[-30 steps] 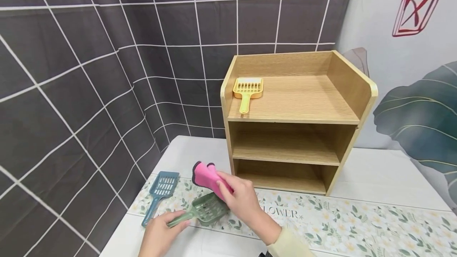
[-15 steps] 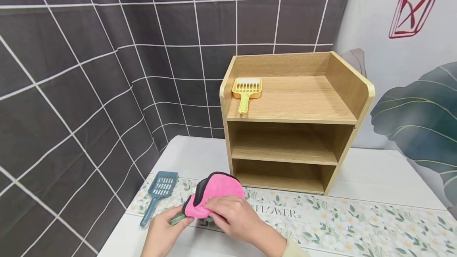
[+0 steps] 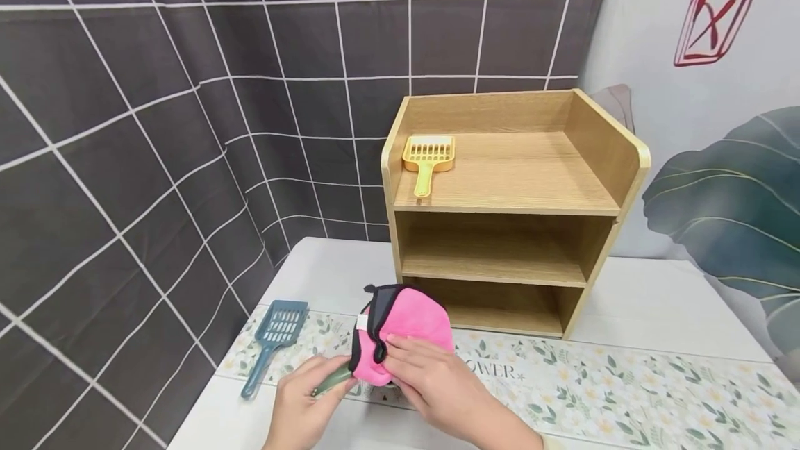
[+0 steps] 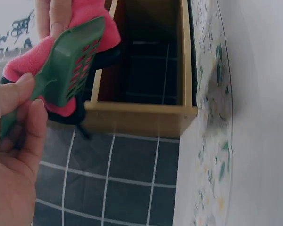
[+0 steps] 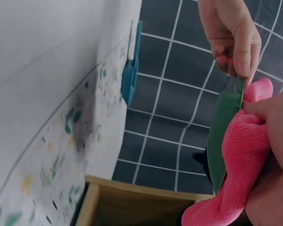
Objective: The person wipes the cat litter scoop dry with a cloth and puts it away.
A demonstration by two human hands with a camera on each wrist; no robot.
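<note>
1. Table [image 3: 350,266]: white, floral strip.
2. Shelf [image 3: 512,172]: wooden, on the table.
3. Cloth [image 3: 421,318]: pink, black-edged, against the green scoop [image 4: 66,68].
4. Right hand [image 3: 440,382]: grips the cloth.
5. Left hand [image 3: 305,401]: pinches the green scoop's handle, holding it above the table.
6. Blue scoop [image 3: 266,346]: on the table, near the left hand.
7. Yellow scoop [image 3: 426,167]: on the shelf's top level.

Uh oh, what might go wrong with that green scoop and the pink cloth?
The green litter scoop might slip or twist, since the left hand pinches just its handle. The pink cloth shows through the slots, so it might snag there.
</note>
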